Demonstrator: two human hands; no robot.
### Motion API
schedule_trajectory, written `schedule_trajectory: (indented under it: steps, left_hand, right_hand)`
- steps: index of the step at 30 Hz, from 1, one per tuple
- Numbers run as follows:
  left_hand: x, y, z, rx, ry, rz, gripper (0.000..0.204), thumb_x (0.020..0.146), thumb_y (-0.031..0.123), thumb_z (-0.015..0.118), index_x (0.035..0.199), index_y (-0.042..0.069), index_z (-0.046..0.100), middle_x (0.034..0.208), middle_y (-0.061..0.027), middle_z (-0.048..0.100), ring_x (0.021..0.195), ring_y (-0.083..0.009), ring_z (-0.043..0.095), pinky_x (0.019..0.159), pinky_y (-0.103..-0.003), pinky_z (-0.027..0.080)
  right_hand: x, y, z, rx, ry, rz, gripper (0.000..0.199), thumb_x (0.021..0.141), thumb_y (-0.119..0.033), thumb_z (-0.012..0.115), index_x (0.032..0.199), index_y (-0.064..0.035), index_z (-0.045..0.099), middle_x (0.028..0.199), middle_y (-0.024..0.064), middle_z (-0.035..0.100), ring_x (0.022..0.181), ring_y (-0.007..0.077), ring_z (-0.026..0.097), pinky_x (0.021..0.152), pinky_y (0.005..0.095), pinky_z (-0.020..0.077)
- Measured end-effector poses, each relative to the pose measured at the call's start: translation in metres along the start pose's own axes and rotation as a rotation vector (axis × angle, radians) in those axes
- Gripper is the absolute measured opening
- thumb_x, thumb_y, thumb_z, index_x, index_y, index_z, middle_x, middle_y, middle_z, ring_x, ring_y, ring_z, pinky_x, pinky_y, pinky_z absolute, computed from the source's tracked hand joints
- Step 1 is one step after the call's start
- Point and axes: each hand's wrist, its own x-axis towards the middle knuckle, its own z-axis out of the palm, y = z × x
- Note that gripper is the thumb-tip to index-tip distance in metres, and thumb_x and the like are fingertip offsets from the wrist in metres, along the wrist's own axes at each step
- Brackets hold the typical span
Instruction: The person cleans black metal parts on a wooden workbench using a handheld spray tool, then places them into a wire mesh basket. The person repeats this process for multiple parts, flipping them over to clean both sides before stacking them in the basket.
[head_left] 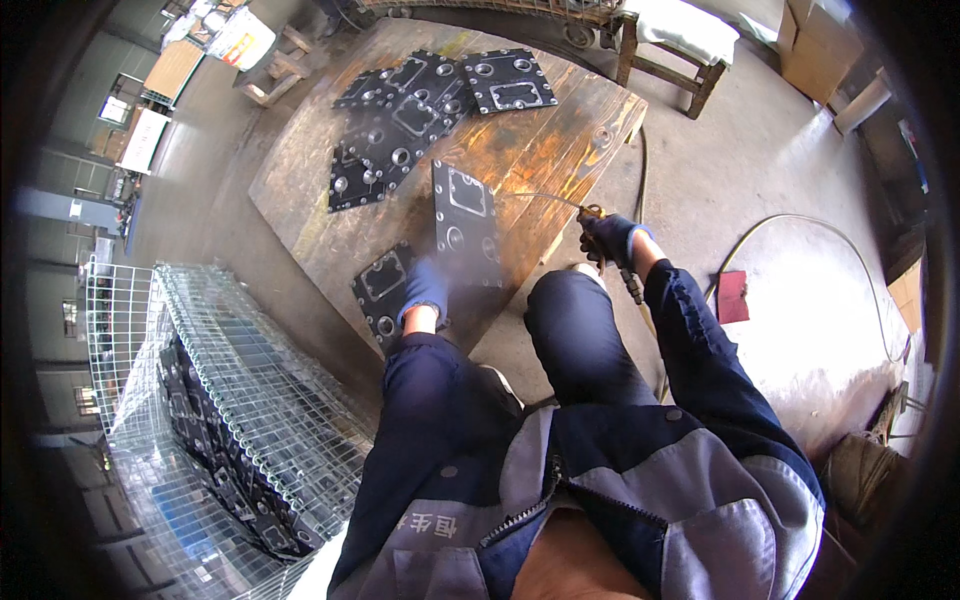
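While the left hand point(427, 286), blurred, appears to steady a tilted plate point(465, 220) at the table point(305, 215)'s near side, finger closure indeterminable, the right hand point(610, 238) grips a blow gun point(596, 212) aimed at it. Blow-off seems underway; next likely requires turning the plate.

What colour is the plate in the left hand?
The plate is dark, near black, with silvery outlines; see the head view.
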Motion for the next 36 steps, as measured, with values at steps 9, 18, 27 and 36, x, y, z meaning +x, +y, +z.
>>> schedule_trajectory:
  steps: [9,18,27,36]
  left_hand:
    - [-0.006,-0.004,-0.012,-0.253,-0.066,0.070,0.046,0.094,0.039,0.051,0.114,-0.001,0.063,0.114,-0.0279,0.062,0.111,-0.0406,0.058,0.093,-0.044,0.047]
    - [0.029,0.029,0.020,-1.004,-0.055,0.038,0.043,0.094,0.034,0.058,0.122,0.002,0.058,0.119,-0.0160,0.064,0.107,-0.0238,0.060,0.093,-0.038,0.045]
    - [0.041,0.002,0.038,-1.450,-0.108,-0.388,0.024,0.086,0.013,0.069,0.109,0.006,0.064,0.084,-0.0039,0.064,0.071,-0.0160,0.055,0.068,-0.032,0.047]
    - [-0.015,-0.089,-0.030,-0.400,0.037,-0.434,0.058,0.090,0.049,0.058,0.120,-0.001,0.062,0.118,-0.0224,0.064,0.110,-0.0353,0.060,0.094,-0.040,0.045]
  right_hand:
    - [-0.049,0.008,-0.013,-0.300,-0.133,-0.248,0.037,0.097,-0.038,0.053,0.099,-0.0023,0.062,0.074,0.0040,0.064,0.056,0.0131,0.062,0.048,0.0279,0.0501]
    - [-0.036,-0.013,-0.013,-0.048,0.004,-0.250,0.023,0.093,-0.025,0.062,0.104,-0.0045,0.062,0.081,0.0067,0.065,0.063,0.0172,0.065,0.054,0.0331,0.0544]
    - [-0.115,0.001,-0.025,-0.413,-0.195,-0.195,0.027,0.091,-0.018,0.060,0.108,0.0019,0.064,0.086,0.0109,0.068,0.072,0.0203,0.068,0.061,0.0324,0.0558]
    - [-0.123,0.070,-0.065,-0.213,-0.096,-0.100,0.037,0.092,-0.034,0.062,0.101,0.0016,0.062,0.078,0.0128,0.067,0.062,0.0234,0.067,0.057,0.0354,0.0570]
